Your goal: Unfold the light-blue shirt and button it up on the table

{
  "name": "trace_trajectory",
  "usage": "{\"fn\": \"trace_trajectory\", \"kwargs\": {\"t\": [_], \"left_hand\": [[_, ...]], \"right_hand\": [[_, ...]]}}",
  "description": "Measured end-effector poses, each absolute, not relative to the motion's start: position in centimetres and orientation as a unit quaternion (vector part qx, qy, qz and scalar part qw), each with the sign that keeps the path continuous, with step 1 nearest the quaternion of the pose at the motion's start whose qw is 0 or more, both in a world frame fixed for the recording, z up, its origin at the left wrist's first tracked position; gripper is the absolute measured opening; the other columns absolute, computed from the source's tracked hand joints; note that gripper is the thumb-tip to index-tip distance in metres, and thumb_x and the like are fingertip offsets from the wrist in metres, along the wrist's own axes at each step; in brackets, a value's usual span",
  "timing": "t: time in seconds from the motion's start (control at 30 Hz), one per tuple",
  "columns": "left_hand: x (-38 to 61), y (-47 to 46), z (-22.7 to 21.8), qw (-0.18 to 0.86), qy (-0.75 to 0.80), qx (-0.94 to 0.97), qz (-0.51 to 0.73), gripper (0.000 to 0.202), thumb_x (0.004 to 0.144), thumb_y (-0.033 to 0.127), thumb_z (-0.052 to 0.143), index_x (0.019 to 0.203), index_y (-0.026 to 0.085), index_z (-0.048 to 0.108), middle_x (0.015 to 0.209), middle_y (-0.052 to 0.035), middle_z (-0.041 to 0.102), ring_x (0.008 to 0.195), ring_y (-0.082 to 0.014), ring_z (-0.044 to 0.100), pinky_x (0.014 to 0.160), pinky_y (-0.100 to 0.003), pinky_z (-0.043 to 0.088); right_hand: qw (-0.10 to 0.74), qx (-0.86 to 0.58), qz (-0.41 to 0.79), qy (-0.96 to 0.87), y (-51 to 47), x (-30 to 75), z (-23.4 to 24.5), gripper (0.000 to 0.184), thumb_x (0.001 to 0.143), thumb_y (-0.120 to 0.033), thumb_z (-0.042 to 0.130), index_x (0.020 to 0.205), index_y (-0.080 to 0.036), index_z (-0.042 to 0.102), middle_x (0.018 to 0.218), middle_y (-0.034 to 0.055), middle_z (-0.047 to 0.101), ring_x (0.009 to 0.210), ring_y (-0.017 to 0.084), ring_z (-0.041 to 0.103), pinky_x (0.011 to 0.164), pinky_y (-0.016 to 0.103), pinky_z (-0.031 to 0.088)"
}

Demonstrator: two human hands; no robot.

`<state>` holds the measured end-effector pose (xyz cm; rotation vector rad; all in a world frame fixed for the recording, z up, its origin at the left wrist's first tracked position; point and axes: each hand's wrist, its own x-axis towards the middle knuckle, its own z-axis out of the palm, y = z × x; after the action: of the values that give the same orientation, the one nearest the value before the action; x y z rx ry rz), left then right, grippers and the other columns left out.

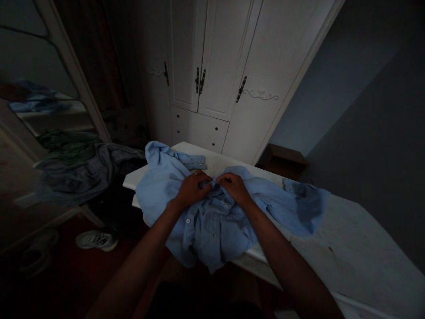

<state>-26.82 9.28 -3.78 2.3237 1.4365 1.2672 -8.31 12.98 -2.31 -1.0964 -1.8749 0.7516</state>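
A light blue button-up shirt (212, 226) lies spread over a white tabletop, its lower part hanging over the near edge. One sleeve stretches to the right, and the other is bunched at the left with its cuff on the table. My left hand (195, 188) and my right hand (233, 186) meet near the collar, fingertips almost touching. Both are closed in a pinch on the shirt's fabric. Dim light hides exactly which part lies between the fingers. A white button shows on the front below my left hand.
The white table (358, 248) reaches to the right. Behind it stands a white wardrobe (215, 66) with dark handles. Grey and green clothes (89, 168) are heaped at the left under a mirror (40, 71). A sneaker (97, 240) lies on the red floor; a brown box-like piece (283, 160) stands behind.
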Motion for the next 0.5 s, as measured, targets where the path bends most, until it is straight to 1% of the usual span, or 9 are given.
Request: {"fn": "trace_trajectory", "kwargs": {"t": [0.07, 0.13, 0.2, 0.27, 0.33, 0.43, 0.5], "left_hand": [[-26.65, 9.12, -3.63, 0.062, 0.486, 0.765, 0.418, 0.025, 0.083, 0.040, 0.061, 0.096, 0.020, 0.070, 0.096, -0.0058, 0.067, 0.090, -0.0196, 0.064, 0.084, -0.032, 0.050], [-26.51, 9.00, -3.54, 0.057, 0.497, 0.764, 0.407, 0.029, 0.083, 0.044, 0.063, 0.096, 0.019, 0.069, 0.096, -0.0060, 0.068, 0.088, -0.0199, 0.064, 0.082, -0.032, 0.050], [-26.43, 8.93, -3.55, 0.044, 0.509, 0.767, 0.388, 0.026, 0.083, 0.040, 0.062, 0.096, 0.019, 0.069, 0.096, -0.0062, 0.069, 0.086, -0.0202, 0.065, 0.080, -0.032, 0.050], [-26.45, 8.90, -3.64, 0.025, 0.521, 0.769, 0.370, 0.021, 0.084, 0.032, 0.061, 0.098, 0.019, 0.070, 0.097, -0.0059, 0.070, 0.086, -0.0205, 0.065, 0.078, -0.032, 0.050], [-26.54, 8.90, -3.74, 0.013, 0.526, 0.767, 0.367, 0.021, 0.084, 0.026, 0.058, 0.099, 0.020, 0.070, 0.097, -0.0052, 0.070, 0.086, -0.0204, 0.065, 0.078, -0.032, 0.049], [-26.72, 8.91, -3.78, 0.019, 0.514, 0.766, 0.386, 0.021, 0.083, 0.022, 0.056, 0.098, 0.020, 0.071, 0.095, -0.0048, 0.071, 0.085, -0.0195, 0.066, 0.078, -0.032, 0.048], [-26.77, 8.90, -3.71, 0.032, 0.499, 0.771, 0.396, 0.020, 0.082, 0.021, 0.057, 0.097, 0.019, 0.071, 0.093, -0.0048, 0.070, 0.084, -0.0193, 0.065, 0.077, -0.031, 0.048]], "right_hand": [[0.414, -0.423, 0.312, -0.743, 12.95, -8.38, -2.52, 0.016, 0.080, -0.030, 0.062, 0.074, -0.018, 0.071, 0.077, 0.0037, 0.068, 0.077, 0.018, 0.062, 0.073, 0.029, 0.047], [0.417, -0.414, 0.312, -0.746, 12.89, -8.46, -2.69, 0.019, 0.081, -0.033, 0.060, 0.074, -0.018, 0.069, 0.078, 0.0040, 0.067, 0.077, 0.018, 0.061, 0.073, 0.029, 0.046], [0.418, -0.407, 0.308, -0.751, 12.85, -8.53, -2.78, 0.021, 0.080, -0.036, 0.059, 0.073, -0.018, 0.067, 0.077, 0.0041, 0.066, 0.077, 0.018, 0.060, 0.073, 0.030, 0.046], [0.420, -0.392, 0.312, -0.757, 12.83, -8.57, -2.80, 0.023, 0.080, -0.038, 0.058, 0.073, -0.018, 0.065, 0.078, 0.0040, 0.064, 0.078, 0.018, 0.059, 0.074, 0.030, 0.045], [0.421, -0.371, 0.324, -0.761, 12.79, -8.60, -2.79, 0.024, 0.081, -0.040, 0.057, 0.074, -0.018, 0.064, 0.079, 0.0039, 0.064, 0.079, 0.018, 0.059, 0.075, 0.030, 0.046], [0.419, -0.360, 0.337, -0.762, 12.73, -8.61, -2.79, 0.024, 0.081, -0.041, 0.057, 0.075, -0.018, 0.063, 0.080, 0.0037, 0.063, 0.081, 0.019, 0.059, 0.076, 0.030, 0.046], [0.418, -0.368, 0.340, -0.758, 12.76, -8.58, -2.87, 0.024, 0.081, -0.041, 0.057, 0.075, -0.018, 0.062, 0.080, 0.0035, 0.063, 0.081, 0.018, 0.060, 0.076, 0.029, 0.046]]}}
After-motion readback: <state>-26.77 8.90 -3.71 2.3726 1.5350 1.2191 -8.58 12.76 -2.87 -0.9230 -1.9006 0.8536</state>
